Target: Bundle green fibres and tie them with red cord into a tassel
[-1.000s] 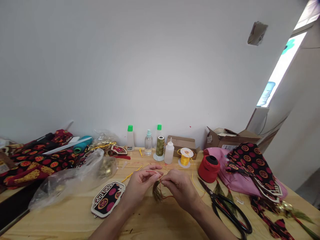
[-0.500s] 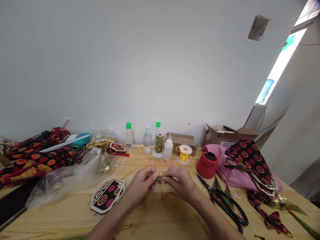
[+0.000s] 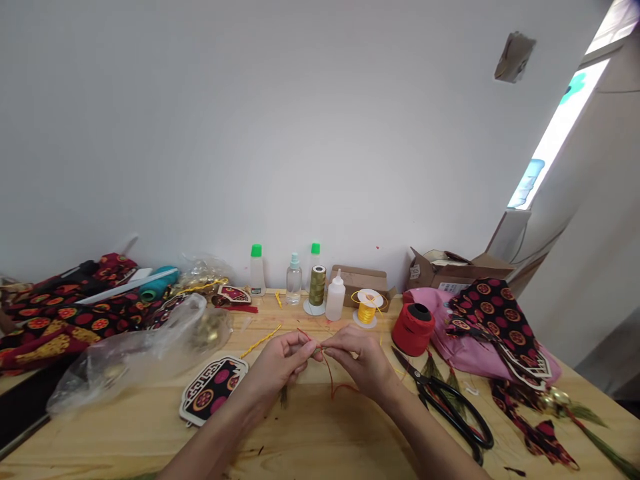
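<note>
My left hand [image 3: 278,363] and my right hand [image 3: 361,360] meet fingertip to fingertip over the middle of the wooden table [image 3: 310,440]. Both pinch a thin red thread [image 3: 334,383], which loops down onto the table under my right hand. A small dark green tuft [image 3: 283,395] hangs below my left hand. A patterned black-and-pink fabric patch [image 3: 210,389] lies just left of my left hand.
Large black scissors [image 3: 453,410] lie right of my hands, with a red thread cone [image 3: 413,329] behind them. Bottles [image 3: 335,298], an olive spool [image 3: 317,287] and a yellow spool [image 3: 368,309] stand at the wall. Plastic bag [image 3: 125,357] and fabric pile [image 3: 60,320] at left; pink and patterned cloth [image 3: 493,320] at right.
The hanging tuft has swung from between my hands to under my left hand. The red thread now trails lower on the table. My hands stayed together.
</note>
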{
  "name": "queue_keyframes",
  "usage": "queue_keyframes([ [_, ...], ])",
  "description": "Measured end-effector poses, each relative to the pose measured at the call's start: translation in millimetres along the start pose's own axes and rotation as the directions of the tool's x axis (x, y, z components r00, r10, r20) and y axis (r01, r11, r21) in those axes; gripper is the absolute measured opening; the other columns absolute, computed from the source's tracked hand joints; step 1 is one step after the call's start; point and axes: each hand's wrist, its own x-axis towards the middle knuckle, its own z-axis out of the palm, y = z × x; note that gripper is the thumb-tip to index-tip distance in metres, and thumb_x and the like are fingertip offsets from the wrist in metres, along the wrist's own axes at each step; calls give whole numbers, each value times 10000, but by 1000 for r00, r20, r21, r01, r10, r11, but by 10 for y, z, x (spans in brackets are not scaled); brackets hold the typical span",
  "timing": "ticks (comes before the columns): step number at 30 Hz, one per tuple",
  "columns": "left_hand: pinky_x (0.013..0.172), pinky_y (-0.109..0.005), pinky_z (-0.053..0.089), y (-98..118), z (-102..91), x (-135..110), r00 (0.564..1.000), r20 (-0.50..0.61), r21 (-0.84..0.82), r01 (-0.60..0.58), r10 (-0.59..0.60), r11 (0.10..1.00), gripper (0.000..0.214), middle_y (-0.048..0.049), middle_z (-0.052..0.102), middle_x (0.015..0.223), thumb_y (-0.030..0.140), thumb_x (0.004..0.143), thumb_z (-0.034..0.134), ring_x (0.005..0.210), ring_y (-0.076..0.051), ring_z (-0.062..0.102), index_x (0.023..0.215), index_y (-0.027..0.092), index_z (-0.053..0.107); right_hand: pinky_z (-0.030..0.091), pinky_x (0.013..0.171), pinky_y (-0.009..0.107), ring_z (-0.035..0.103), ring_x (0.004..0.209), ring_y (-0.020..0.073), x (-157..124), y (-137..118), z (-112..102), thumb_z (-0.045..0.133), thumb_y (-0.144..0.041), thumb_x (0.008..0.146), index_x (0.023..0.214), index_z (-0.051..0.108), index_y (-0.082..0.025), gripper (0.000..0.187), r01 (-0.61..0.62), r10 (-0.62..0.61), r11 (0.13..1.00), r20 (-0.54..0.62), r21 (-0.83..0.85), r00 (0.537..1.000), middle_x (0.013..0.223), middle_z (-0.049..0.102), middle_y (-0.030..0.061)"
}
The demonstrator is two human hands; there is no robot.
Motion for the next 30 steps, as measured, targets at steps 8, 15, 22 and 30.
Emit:
queue_keyframes([
  [8, 382, -171, 134, 12, 6, 7, 1000, -9, 19, -22, 22, 1000, 267, 88, 330, 438, 386, 700, 541, 404, -45, 216, 662, 123, 570, 442, 591, 254, 573, 628, 147, -6, 33, 22, 569, -186, 729, 780, 680, -175, 123, -55, 57, 994, -19, 95, 998, 659, 643, 51],
  [15, 368, -166, 129, 7, 15, 0, 1000, -12, 6, -9, 9, 1000, 261, 83, 342, 452, 384, 703, 536, 400, -48, 207, 654, 129, 565, 446, 686, 296, 577, 742, 170, 6, -14, -21, 591, -146, 671, 793, 661, -168, 142, -196, 201, 975, -30, 107, 979, 759, 655, 56],
  [22, 541, -197, 361, -35, 43, 14, 988, 46, 163, -154, 148, 975, 243, 8, 567, 580, 360, 689, 551, 549, -104, 474, 599, 140, 601, 425, 710, 300, 554, 761, 172, 7, -149, 12, 537, -258, 732, 749, 658, -165, 154, -287, 294, 951, -47, 115, 955, 751, 640, 53],
  [30, 661, -255, 419, -72, 103, 35, 985, 120, 192, -146, 125, 970, 222, -24, 654, 625, 340, 672, 570, 679, -172, 568, 643, 137, 654, 404, 516, 229, 511, 547, 113, -15, -144, 188, 576, -195, 657, 634, 644, -157, 81, -375, 429, 857, -85, 354, 899, 650, 575, 18],
])
